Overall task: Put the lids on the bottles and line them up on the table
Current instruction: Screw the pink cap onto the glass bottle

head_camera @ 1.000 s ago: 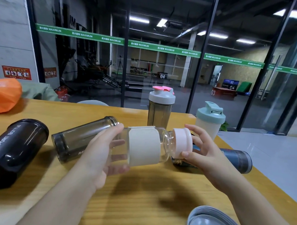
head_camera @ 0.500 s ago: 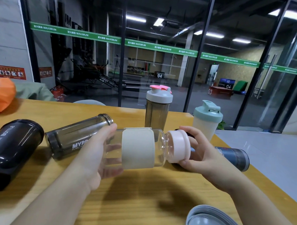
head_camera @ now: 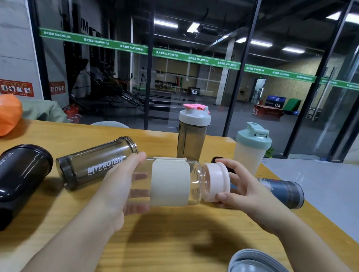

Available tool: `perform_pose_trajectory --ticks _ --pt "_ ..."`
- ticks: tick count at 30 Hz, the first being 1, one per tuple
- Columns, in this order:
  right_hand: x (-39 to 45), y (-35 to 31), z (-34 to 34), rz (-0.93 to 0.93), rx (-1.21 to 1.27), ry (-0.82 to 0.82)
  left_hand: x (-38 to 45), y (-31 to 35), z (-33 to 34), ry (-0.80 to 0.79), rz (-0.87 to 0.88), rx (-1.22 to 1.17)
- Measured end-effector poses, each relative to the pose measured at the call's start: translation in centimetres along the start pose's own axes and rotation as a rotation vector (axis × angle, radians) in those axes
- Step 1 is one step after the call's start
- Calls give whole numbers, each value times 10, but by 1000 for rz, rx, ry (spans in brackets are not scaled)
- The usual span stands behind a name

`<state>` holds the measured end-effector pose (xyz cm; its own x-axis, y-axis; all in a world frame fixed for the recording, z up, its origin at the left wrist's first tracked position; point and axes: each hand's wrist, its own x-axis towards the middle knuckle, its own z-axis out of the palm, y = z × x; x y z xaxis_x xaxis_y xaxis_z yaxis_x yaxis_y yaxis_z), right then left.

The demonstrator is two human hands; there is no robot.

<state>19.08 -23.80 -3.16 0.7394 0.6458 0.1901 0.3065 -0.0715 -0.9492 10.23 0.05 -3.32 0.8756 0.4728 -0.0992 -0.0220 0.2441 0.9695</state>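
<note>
Lying crosswise above the near middle of the table (head_camera: 170, 247), clear of its wood, is the clear bottle (head_camera: 195, 182) with a cream sleeve round its middle, its long axis running left to right and its neck pointing right.

Left hand (head_camera: 120, 186): gripping the bottle's base end, thumb over the top and fingers showing through the clear wall beneath; judged to be steadying the body so it cannot turn with the lid.

Right hand (head_camera: 241, 191): pinching the pink lid (head_camera: 215, 182) between thumb and curled fingers at the rim, the lid sitting on the neck; judged to be screwing it home, the sideways hold letting each wrist work against the other.

Standing upright at the far edge, already capped and next to each other: a grey shaker with pink-and-white lid (head_camera: 193, 136), and to its right a frosted shaker with teal lid (head_camera: 252, 147).

Lying on their sides, awaiting lids: a black bottle (head_camera: 14, 181) at the left; a smoky bottle marked MYPROTEIN (head_camera: 96, 163), open mouth pointing far-right; a dark blue bottle (head_camera: 282, 192) behind the right hand.

Showing at the near right edge: a grey lid (head_camera: 257, 266), loose.
</note>
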Motion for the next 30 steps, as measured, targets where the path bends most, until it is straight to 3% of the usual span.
perform_pose_trajectory --ticks 12,19,30 --pt "3 1 2 42 60 26 -1 1 1 -12 12 -2" --pt "-3 -4 -5 13 12 -78 0 2 -1 12 -19 -24" --pt "0 -3 0 92 63 -12 -4 2 2 -24 -6 -17"
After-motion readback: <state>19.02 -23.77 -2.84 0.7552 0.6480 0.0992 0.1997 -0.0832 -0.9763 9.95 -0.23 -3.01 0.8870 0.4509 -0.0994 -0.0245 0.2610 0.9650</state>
